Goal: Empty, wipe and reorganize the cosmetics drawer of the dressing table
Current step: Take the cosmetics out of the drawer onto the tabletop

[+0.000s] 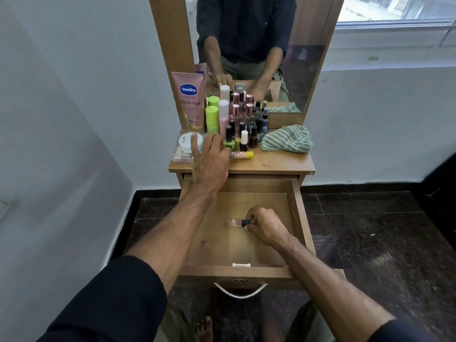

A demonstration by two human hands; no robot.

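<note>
The wooden drawer (298, 218) of the dressing table is pulled out. Inside it lies one small clear bottle with a black cap (235, 222). My right hand (265, 227) pinches that bottle at its cap, low on the drawer floor. My left hand (209, 159) reaches over the tabletop (276, 162) with fingers spread, above a yellow-capped tube (243, 155) lying flat and close to a white round jar (188, 141). Whether it touches them I cannot tell. Behind stand a pink Vaseline tube (189, 99), green bottles (212, 117) and several nail polish bottles (246, 129).
A green striped cloth (287, 139) lies bunched on the right of the tabletop. A mirror (249, 45) rises behind the cosmetics. A flat palette (181, 155) lies under the jar. White wall on the left, dark tiled floor (370, 230) on the right, my bare feet below the drawer handle (240, 291).
</note>
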